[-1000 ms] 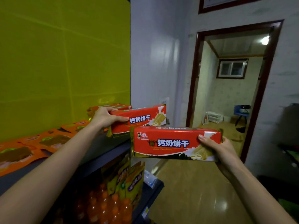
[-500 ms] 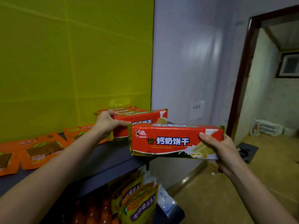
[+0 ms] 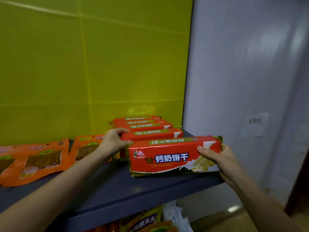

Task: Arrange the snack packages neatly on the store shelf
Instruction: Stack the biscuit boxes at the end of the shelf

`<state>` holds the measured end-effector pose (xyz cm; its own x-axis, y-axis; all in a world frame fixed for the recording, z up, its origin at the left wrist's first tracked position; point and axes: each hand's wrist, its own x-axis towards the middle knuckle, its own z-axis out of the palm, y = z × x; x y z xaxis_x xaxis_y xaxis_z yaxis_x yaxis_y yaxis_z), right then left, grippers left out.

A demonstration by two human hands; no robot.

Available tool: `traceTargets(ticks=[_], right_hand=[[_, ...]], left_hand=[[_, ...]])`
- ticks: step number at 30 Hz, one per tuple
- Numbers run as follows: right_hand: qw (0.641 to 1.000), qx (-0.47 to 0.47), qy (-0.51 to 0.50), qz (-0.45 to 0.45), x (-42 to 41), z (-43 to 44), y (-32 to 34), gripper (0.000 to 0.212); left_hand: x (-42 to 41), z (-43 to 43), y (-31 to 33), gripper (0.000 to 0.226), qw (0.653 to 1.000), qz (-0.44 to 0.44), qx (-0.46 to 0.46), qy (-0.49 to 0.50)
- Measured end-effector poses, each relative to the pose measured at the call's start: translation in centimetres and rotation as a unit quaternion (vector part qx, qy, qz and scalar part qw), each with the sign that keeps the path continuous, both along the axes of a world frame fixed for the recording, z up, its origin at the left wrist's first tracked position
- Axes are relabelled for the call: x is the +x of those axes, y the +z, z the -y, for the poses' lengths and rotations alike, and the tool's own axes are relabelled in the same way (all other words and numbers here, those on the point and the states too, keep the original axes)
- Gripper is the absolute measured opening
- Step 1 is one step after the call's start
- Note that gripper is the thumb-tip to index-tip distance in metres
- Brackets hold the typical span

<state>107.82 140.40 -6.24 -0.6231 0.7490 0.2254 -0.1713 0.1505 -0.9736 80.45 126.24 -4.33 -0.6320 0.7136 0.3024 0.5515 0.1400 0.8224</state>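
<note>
My right hand (image 3: pixel 219 160) grips the right end of a red biscuit package (image 3: pixel 167 158) that stands on its long edge at the front right of the dark grey shelf (image 3: pixel 127 191). Right behind it stands a second red package (image 3: pixel 150 133), with my left hand (image 3: pixel 112 142) gripping its left end, fingers curled over the top. Behind these, a row of three more red packages (image 3: pixel 142 123) runs back to the yellow wall. Flat orange snack pouches (image 3: pixel 41 159) lie on the shelf to the left.
A yellow panel (image 3: pixel 83 64) backs the shelf and a pale wall (image 3: pixel 242 81) bounds it on the right. Below the shelf, yellow-green snack bags (image 3: pixel 143 221) and a white plastic bag (image 3: pixel 173 215) show on a lower level. A dark door frame (image 3: pixel 299 181) stands at far right.
The right hand has carried its red package from in front of the shelf onto the shelf's front right. The left hand stays on the package behind. The view has swung left and down.
</note>
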Motion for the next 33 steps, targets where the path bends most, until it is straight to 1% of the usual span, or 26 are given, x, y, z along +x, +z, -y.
traceTargets(ticks=[4,6,9,12,14,16,18,19,20,22,24,25,26,27,28,30,31,33], right_hand=[[0.998,0.005,0.059,0.014,-2.0,-3.1,-0.7,0.102],[0.996,0.021,0.080,0.018,-2.8,-4.3,-0.8,0.102],[0.990,0.052,0.124,0.050,-3.9,-5.6,-0.7,0.100],[0.982,0.096,0.137,0.092,-4.5,-6.3,-0.7,0.076],[0.978,0.122,0.129,0.114,-4.9,-6.7,-0.9,0.070],[0.974,0.150,0.115,0.122,-5.3,-6.7,-1.0,0.067],[0.970,0.182,0.096,0.127,-5.7,-6.3,-1.0,0.061],[0.969,0.188,0.093,0.129,-5.8,-6.0,-1.0,0.062],[0.969,0.188,0.093,0.129,-6.0,-5.8,-0.9,0.069],[0.975,0.161,0.096,0.119,-6.2,-5.5,-0.8,0.088],[0.984,0.107,0.104,0.096,-6.5,-5.3,-0.3,0.103],[0.986,0.080,0.115,0.085,-6.7,-5.2,0.0,0.107],[0.988,0.053,0.126,0.074,-6.8,-5.2,0.2,0.106],[0.988,0.022,0.140,0.061,-7.0,-5.2,0.3,0.099],[0.988,-0.013,0.150,0.045,-7.2,-5.2,0.4,0.086],[0.988,-0.075,0.137,0.018,-7.9,-5.2,0.3,0.045],[0.988,-0.095,0.119,0.010,-8.4,-5.5,0.1,0.038],[0.989,-0.112,0.094,0.018,-9.1,-5.9,-0.1,0.046]], left_hand=[[0.2,0.0,-0.7,0.046,1.000,0.003,-0.008,0.026],[0.3,0.1,-0.6,0.050,0.998,0.035,-0.011,0.042],[0.2,0.2,-0.7,0.051,0.994,0.099,-0.010,0.052],[0.3,0.7,-0.7,0.047,0.982,0.178,0.023,0.052],[0.4,0.9,-0.9,0.045,0.968,0.240,0.055,0.048],[0.8,1.0,-0.9,0.040,0.957,0.269,0.086,0.069],[1.2,1.0,-0.9,0.028,0.940,0.298,0.135,0.093],[1.7,0.9,-0.8,0.018,0.931,0.315,0.160,0.097],[2.3,0.8,-0.8,0.011,0.924,0.325,0.176,0.096],[3.6,0.5,-1.0,0.024,0.918,0.338,0.189,0.084],[5.1,0.1,-1.2,0.032,0.910,0.354,0.201,0.083],[5.7,-0.1,-1.2,0.032,0.909,0.350,0.210,0.084],[6.0,-0.2,-1.5,0.031,0.904,0.354,0.220,0.094],[6.2,-0.4,-1.6,0.030,0.900,0.357,0.227,0.104],[6.1,-0.7,-1.9,0.030,0.895,0.360,0.234,0.117],[6.1,-1.0,-2.1,0.031,0.891,0.354,0.248,0.140],[6.1,-1.3,-2.1,0.034,0.890,0.350,0.254,0.146],[6.0,-1.7,-2.1,0.047,0.889,0.344,0.259,0.155]])
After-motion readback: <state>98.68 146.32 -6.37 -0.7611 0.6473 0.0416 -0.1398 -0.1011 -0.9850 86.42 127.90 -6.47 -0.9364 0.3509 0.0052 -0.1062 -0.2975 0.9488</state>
